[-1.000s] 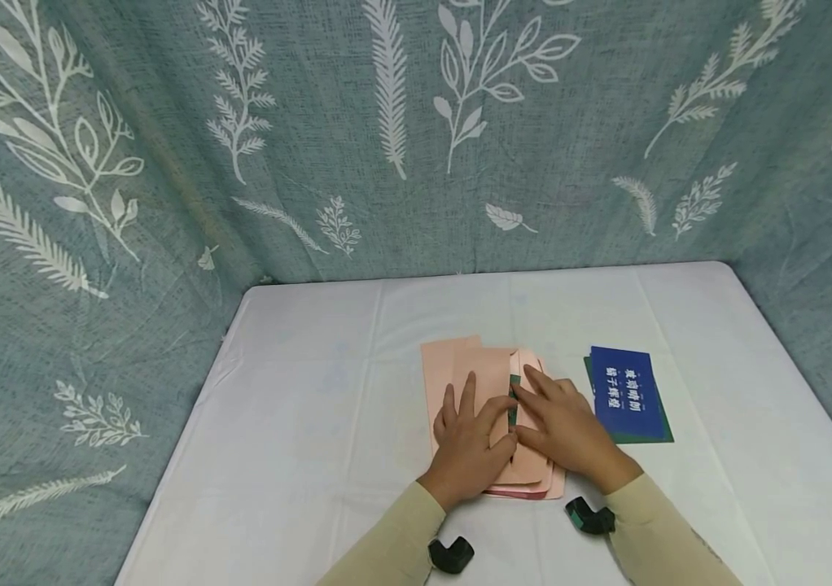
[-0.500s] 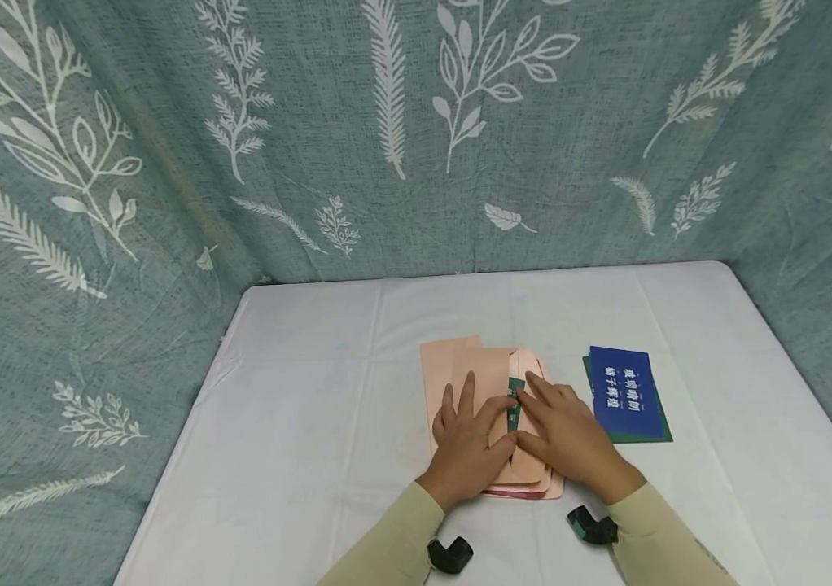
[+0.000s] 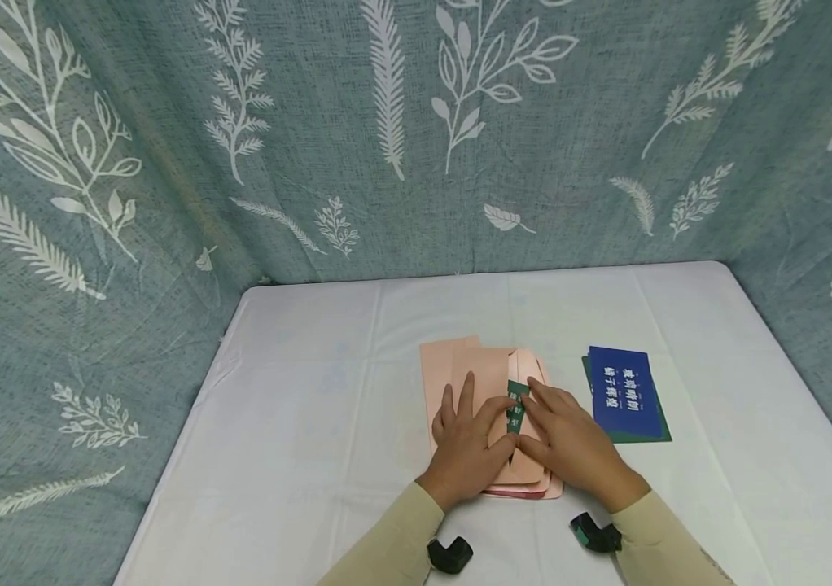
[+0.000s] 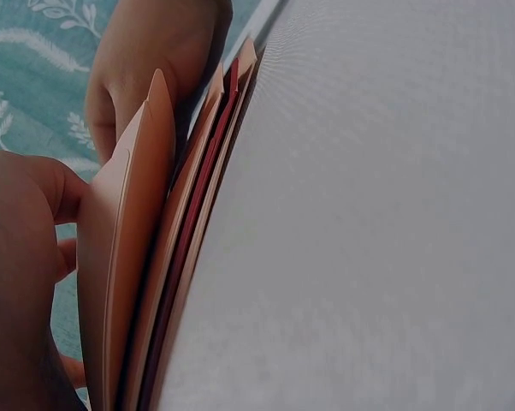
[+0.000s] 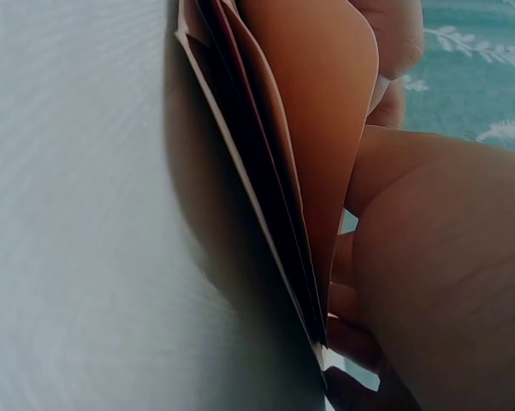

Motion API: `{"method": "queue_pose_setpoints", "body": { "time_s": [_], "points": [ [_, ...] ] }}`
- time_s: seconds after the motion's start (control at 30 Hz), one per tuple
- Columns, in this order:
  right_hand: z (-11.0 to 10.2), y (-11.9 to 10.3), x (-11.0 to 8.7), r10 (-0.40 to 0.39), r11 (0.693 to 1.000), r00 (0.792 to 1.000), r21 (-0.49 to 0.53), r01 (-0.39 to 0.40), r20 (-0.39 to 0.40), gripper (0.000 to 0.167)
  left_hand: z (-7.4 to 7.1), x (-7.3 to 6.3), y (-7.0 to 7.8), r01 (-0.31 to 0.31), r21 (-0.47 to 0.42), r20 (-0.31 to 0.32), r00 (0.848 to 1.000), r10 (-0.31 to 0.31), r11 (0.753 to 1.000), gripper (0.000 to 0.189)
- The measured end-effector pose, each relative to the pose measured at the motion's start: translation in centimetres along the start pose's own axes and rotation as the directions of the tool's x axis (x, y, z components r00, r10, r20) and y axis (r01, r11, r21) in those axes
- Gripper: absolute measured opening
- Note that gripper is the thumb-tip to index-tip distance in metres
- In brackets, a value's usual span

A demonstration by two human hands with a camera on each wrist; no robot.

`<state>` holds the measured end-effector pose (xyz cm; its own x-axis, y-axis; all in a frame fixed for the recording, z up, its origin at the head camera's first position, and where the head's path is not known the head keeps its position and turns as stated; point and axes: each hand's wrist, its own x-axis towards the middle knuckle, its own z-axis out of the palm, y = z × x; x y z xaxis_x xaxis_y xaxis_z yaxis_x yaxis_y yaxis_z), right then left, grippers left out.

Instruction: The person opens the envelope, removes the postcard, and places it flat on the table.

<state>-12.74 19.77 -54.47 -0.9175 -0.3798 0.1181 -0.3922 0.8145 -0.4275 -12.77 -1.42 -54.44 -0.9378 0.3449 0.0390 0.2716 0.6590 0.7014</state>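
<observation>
Drifting right and toward me, my right hand [image 3: 579, 446] is bringing more of the green card [image 3: 514, 417] into sight than half a second ago: a thin strip is turning into a broader wedge with white characters. My left hand [image 3: 467, 449] is keeping its place.

Only the head view is showing me the printed side of that card, lying at the open edge of the top pink envelope [image 3: 485, 365], with one end hidden inside. That view is also taking in the blue card [image 3: 624, 392], lying over a darker green sheet [image 3: 650, 440] on the white counter [image 3: 313, 374], to the right of the pile. From my left wrist, I am seeing the stack edge-on: the top envelope is bowing up from the layers beneath, and a dark red paper [image 4: 208, 163] is running between pink ones. My right wrist view is looking into the shadowed gaps from the opposite side.

My left fingers are spreading apart and resting across the envelope, forefinger and thumb reaching its open edge. My right thumb and forefinger are bending in and pinching the card's near edge; their exact contact underneath is staying hidden. Envelope, blue card and green sheet are otherwise lying as they were.
</observation>
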Motion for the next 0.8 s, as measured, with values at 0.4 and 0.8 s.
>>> {"method": "queue_pose_setpoints", "body": {
  "time_s": [0.4,0.8],
  "points": [
    [-0.19,0.02,-0.24,-0.015,1.0,1.0,-0.002,0.015,-0.013,0.071,-0.02,0.04,-0.01,-0.001,-0.002,0.005,1.0,0.001,1.0,0.047],
    [-0.38,0.24,-0.22,0.03,1.0,0.999,0.008,-0.029,-0.029,0.078,0.07,0.1,0.0,-0.009,0.034,0.018,1.0,0.009,0.999,0.045]
  ]
}}
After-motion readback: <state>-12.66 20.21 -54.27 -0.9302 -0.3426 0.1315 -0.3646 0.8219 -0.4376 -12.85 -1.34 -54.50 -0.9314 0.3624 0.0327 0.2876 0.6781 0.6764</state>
